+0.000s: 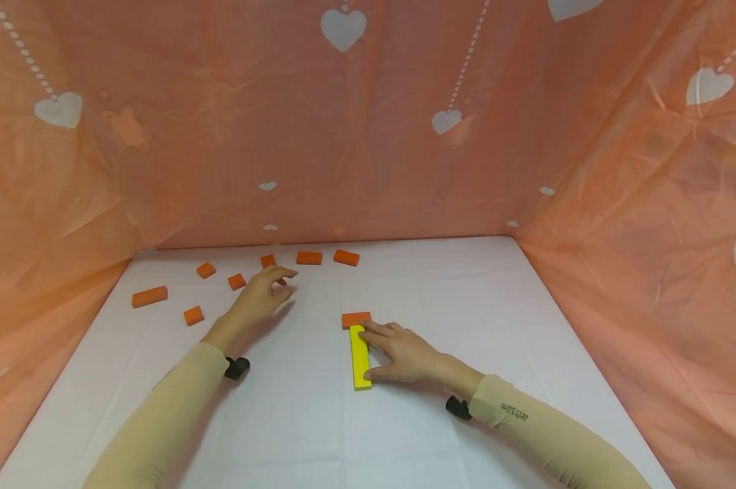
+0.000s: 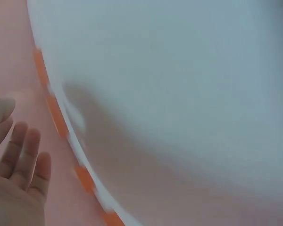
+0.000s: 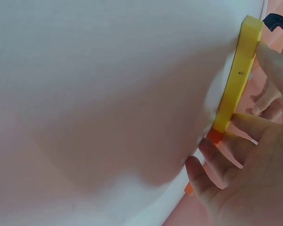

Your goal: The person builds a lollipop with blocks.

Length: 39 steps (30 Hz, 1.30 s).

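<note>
Only the right wrist view shows the yellow block point(image 3: 238, 81) smudged.

The bar point(image 1: 359, 367) lies on the counter point(image 1: 294, 435) just before a block point(image 1: 349, 320), with five pieces point(image 1: 149, 297) spread to the left, two more blocks point(image 1: 309, 258) farther back, and the curtain point(image 1: 343, 149) behind them all.

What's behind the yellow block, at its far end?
An orange block lies crosswise just beyond the yellow block. Part of the orange one's near side is hidden by the right hand.
</note>
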{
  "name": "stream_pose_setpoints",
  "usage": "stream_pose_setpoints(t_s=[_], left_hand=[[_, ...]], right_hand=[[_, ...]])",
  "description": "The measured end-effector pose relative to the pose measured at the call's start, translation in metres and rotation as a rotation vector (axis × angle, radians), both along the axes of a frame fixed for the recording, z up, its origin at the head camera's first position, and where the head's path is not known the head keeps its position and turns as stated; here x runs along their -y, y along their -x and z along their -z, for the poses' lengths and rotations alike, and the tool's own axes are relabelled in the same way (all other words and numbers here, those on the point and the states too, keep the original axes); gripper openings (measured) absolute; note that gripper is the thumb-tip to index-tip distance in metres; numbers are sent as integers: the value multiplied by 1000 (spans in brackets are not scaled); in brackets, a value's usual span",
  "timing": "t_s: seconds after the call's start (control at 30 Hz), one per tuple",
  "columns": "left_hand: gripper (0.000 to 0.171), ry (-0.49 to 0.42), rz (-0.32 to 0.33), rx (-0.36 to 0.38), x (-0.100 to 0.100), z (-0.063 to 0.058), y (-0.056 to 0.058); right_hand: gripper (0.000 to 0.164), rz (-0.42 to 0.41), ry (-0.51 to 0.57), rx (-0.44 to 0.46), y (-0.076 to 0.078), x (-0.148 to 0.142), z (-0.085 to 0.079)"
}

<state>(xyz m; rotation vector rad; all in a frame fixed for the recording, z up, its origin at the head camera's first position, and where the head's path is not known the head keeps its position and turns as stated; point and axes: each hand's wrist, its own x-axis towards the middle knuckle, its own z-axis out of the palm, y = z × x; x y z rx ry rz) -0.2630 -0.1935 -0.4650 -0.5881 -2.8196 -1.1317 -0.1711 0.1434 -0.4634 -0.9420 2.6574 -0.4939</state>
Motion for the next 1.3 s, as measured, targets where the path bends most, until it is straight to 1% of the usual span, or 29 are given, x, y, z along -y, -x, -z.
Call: stream_pose_setpoints(t_s=[0.13,0.27,0.33,0.4,0.57,0.77,0.93,1.03,1.17,1.3], left_hand=[[38,-4,-74,-31,32,-2,3],[37,23,-154,-53,57,-3,1],[37,38,-179,-46,67,-2,0],[39,59,-194,-31,76,-1,1],[39,90,-191,-13,94,5,8],[37,104,-172,-12,104,9,10],[36,105,-167,14,107,11,10],[35,98,-168,8,106,12,10],[34,80,-162,1,104,10,10],[34,71,-160,-13,100,6,11]], right_hand=[[78,2,-2,9,0,0,0],[78,1,-7,5,1,-1,1],[78,0,-9,0,1,-1,2],[78,-1,-12,-3,1,-1,3],[79,1,-15,-4,1,-2,3],[78,3,-9,3,1,-1,3],[78,8,-11,6,0,-1,3],[78,7,-11,6,-1,-1,3],[78,7,-15,0,-1,-1,3],[78,11,-16,0,0,0,3]])
